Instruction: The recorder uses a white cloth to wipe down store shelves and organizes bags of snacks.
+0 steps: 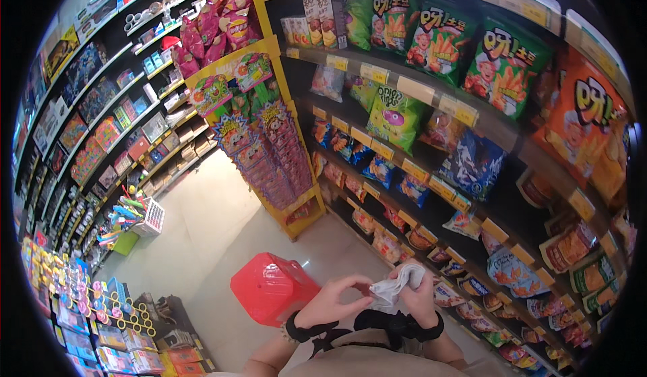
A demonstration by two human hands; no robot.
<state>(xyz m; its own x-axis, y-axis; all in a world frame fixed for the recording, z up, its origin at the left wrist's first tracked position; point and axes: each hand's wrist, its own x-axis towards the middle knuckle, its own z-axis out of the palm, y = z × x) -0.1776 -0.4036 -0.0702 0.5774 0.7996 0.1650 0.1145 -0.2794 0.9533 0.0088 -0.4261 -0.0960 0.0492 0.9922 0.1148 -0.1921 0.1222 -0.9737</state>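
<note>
A crumpled whitish-grey cloth is between my two hands, in front of my body. My right hand grips its right side, and a folded part stands up above those fingers. On the other side, the curved thumb and fingers of my left hand close on the cloth's left edge. Whether it is fabric or thin paper I cannot tell for certain. Dark cuffs cover both wrists. Just beyond my left hand, a red plastic stool stands on the pale floor.
Snack shelves with bagged chips and price tags rise close on the right. A yellow cardboard display stands ahead. Along the left run shelves of boxed goods, with a white basket of colourful items on the floor.
</note>
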